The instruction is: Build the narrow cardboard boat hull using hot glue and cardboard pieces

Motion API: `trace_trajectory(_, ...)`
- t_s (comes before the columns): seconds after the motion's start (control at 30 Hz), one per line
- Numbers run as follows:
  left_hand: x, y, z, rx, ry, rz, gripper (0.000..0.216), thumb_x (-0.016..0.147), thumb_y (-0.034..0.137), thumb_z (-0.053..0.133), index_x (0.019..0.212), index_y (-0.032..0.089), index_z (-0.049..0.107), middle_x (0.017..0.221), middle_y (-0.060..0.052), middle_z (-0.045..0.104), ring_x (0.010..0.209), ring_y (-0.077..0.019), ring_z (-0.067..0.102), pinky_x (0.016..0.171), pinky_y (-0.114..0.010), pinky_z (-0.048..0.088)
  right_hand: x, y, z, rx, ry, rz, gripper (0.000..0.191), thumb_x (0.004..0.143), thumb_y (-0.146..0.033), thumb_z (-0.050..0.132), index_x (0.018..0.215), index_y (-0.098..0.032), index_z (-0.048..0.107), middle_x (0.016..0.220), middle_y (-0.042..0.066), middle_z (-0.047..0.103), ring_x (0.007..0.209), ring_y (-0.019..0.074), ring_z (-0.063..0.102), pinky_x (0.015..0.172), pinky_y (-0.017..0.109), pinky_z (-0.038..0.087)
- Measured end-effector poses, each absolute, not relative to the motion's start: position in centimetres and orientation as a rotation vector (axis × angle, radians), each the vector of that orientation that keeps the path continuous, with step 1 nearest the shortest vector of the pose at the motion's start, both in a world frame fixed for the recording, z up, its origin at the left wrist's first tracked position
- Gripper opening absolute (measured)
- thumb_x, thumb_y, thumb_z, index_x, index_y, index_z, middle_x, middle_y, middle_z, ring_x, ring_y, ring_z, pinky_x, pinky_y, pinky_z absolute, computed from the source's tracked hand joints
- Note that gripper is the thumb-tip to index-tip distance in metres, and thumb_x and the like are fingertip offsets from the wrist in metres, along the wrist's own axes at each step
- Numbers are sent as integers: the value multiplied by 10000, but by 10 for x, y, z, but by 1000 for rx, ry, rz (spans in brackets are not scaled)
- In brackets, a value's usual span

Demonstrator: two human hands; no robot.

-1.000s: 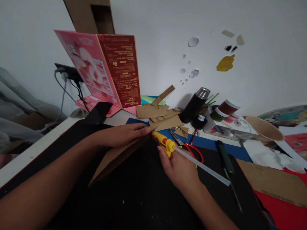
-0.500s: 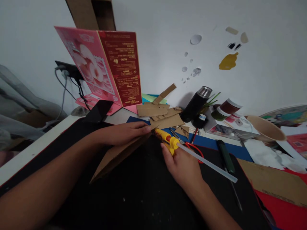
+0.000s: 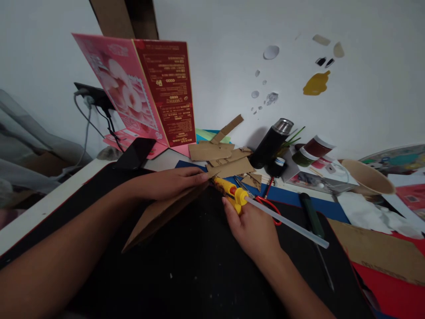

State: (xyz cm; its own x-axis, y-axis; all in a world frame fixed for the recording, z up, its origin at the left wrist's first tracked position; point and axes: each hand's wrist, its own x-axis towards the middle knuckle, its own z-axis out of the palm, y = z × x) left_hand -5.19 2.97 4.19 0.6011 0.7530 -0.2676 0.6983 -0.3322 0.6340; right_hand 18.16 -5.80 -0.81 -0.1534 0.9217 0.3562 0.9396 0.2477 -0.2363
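Note:
My right hand [image 3: 254, 228] is wrapped round the handle of a yellow hot glue gun [image 3: 236, 196]. A long translucent glue stick [image 3: 288, 223] juts out of the gun's back end toward the right. The nozzle points left and away from me, close to the far end of a folded cardboard piece [image 3: 159, 217]; whether it touches cannot be made out. My left hand [image 3: 179, 181] grips that cardboard along its upper edge, fingers closed over it and thumb hidden. The cardboard is tilted above the black mat [image 3: 192, 274].
Cardboard scraps [image 3: 229, 159] lie beyond the hands, with red-handled scissors [image 3: 270, 210] beside the gun. A black thermos [image 3: 272, 141], paint jars [image 3: 312, 150] and a green-handled screwdriver [image 3: 312, 217] are to the right. A pink and red folder [image 3: 162, 93] stands at the back left, near a phone [image 3: 135, 154].
Almost nothing differs. The cardboard's near end has shifted very slightly left, while both hands keep their grip and the view has tilted a touch.

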Motion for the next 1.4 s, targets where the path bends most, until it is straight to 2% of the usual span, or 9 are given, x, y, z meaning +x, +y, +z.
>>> trace_trajectory(0.1, -52, 31, 41, 2111, 1103, 115, 752, 1029, 755, 229, 1459, 275, 616, 1526, -23, 630, 1393, -275, 561, 1154, -323, 410, 181, -59, -8, -1719, -2112, -44, 414, 1062, -438, 444, 996, -171, 753, 507, 13, 569, 441, 213, 554, 473, 317, 247)
trace_trajectory(0.23, -51, 31, 41, 2133, 1074, 123, 750, 1029, 753, 222, 1443, 279, 631, 1488, -26, 662, 1367, -280, 579, 1146, -344, 423, 180, -59, -8, -1698, -2134, -32, 423, 1067, -441, 433, 972, -178, 751, 497, 8, 560, 437, 208, 548, 474, 311, 255)
trace_trajectory(0.37, -50, 29, 43, 2119, 1121, 101, 753, 1022, 760, 221, 1439, 287, 632, 1521, -18, 639, 1394, -293, 560, 1162, -361, 412, 181, -58, -8, -1685, -2114, -39, 438, 1066, -450, 421, 959, -170, 740, 550, 32, 625, 474, 216, 591, 494, 303, 287)
trace_trajectory(0.7, -51, 28, 45, 2085, 1163, 81, 769, 1017, 775, 246, 1500, 286, 591, 1580, -26, 588, 1444, -313, 521, 1203, -391, 376, 184, -56, -5, -1676, -2100, -98, 446, 1063, -421, 423, 941, -150, 756, 531, 32, 590, 461, 207, 567, 492, 301, 281)
trace_trajectory(1.0, -49, 28, 47, 2083, 1127, 85, 711, 1037, 717, 260, 1439, 252, 618, 1547, -33, 612, 1407, -290, 543, 1176, -352, 398, 181, -58, -6, -1722, -2091, 12, 394, 1047, -437, 471, 986, -167, 751, 556, 37, 626, 493, 222, 601, 503, 304, 306)
trace_trajectory(1.17, -49, 29, 46, 2087, 1110, 78, 696, 1044, 706, 248, 1429, 268, 628, 1522, -16, 626, 1410, -280, 541, 1177, -331, 389, 179, -59, -6, -1739, -2117, 54, 385, 1049, -436, 471, 981, -177, 747, 524, 17, 586, 467, 216, 574, 484, 305, 286)
trace_trajectory(1.4, -50, 29, 44, 2086, 1116, 92, 692, 1032, 706, 263, 1428, 276, 634, 1531, -21, 628, 1424, -303, 531, 1182, -377, 388, 178, -60, -7, -1682, -2106, 64, 396, 1051, -421, 448, 949, -180, 745, 518, 11, 574, 464, 207, 563, 468, 292, 274)
